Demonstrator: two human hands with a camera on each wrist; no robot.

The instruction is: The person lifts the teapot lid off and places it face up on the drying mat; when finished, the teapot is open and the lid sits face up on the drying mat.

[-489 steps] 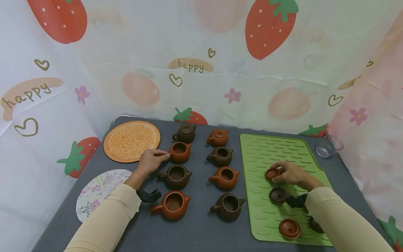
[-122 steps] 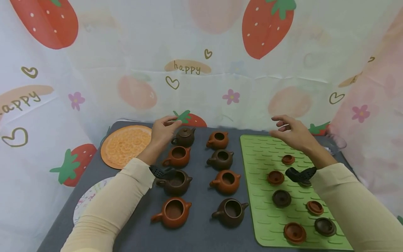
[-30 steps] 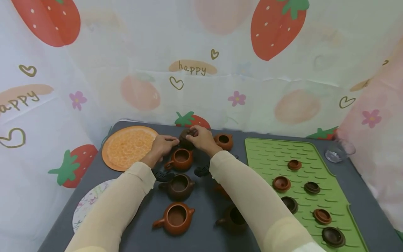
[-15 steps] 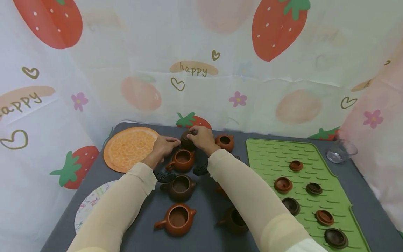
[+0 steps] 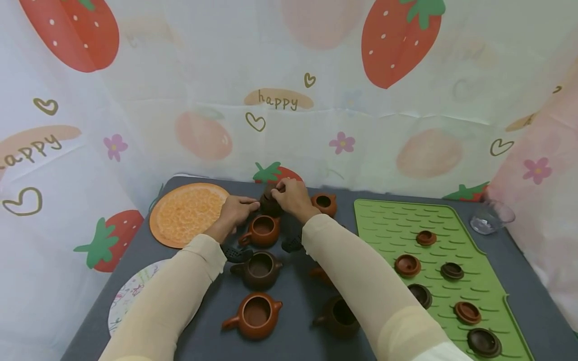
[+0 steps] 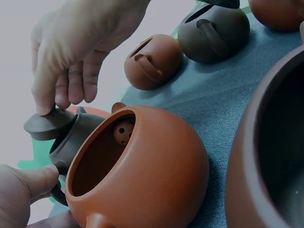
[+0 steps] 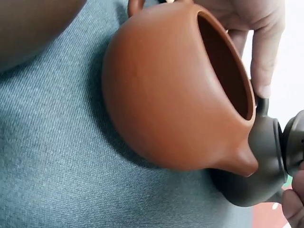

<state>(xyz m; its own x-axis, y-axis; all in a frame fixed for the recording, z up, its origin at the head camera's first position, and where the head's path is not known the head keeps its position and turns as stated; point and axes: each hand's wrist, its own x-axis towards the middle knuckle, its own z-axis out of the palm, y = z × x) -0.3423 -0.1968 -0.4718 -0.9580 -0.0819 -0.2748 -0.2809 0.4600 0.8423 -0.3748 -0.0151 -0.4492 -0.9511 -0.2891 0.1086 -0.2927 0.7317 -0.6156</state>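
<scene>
At the back left of the teapot rows stands a small dark brown teapot [image 5: 269,204]. My left hand [image 5: 234,214] pinches its handle between thumb and fingers, seen also in the left wrist view. The thumb and fingers of my right hand [image 5: 293,198] pinch the dark lid [image 6: 47,126], which is raised and tilted just above the teapot's mouth. An uncovered reddish-brown teapot [image 6: 156,166] sits right in front of it. In the head view the right hand hides most of the lid.
Other lidless teapots, such as a dark one [image 5: 259,271] and a reddish one [image 5: 256,316], stand in two columns. Several lids lie on the green mat [image 5: 384,220] at right. A glass [image 5: 489,218], an orange round mat [image 5: 189,214] and a patterned round mat [image 5: 128,296] lie around.
Since about four seconds ago, my right hand has come left from above the green mat and lifted the dark lid. My left hand has come down to the handle. Earlier, the small reddish teapot lost its lid.
</scene>
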